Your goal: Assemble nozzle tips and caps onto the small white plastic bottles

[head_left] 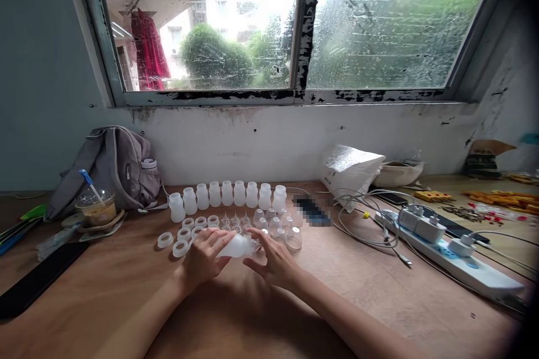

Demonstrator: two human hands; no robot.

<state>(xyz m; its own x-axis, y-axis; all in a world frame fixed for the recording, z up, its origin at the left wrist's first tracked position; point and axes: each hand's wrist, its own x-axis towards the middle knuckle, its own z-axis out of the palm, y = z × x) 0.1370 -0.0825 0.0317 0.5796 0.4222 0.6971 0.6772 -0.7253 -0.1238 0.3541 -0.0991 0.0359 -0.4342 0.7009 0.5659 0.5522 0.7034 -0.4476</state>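
A translucent white baby bottle [236, 247] lies on its side between my hands, above the near part of the table. My left hand [205, 252] is closed around its left end, fingers over the top and thumb below. At the bottle's right end, my right hand [273, 258] curls its fingers over the top, with the thumb underneath; the part there is mostly hidden. Just beyond the hands lie several white collar rings [181, 248], clear pointed nipples [236, 220] and clear domed caps [293, 237]. Behind them stands a row of similar open-topped bottles [214, 194].
A grey backpack [113, 168] and an iced drink cup [96, 210] stand left, near a black flat object [40, 280]. Rightward are a pixelated dark object [312, 210], a white bag [351, 171], loose cables [357, 230] and a power strip [458, 261] with plugged-in chargers. A wall with windows borders the back.
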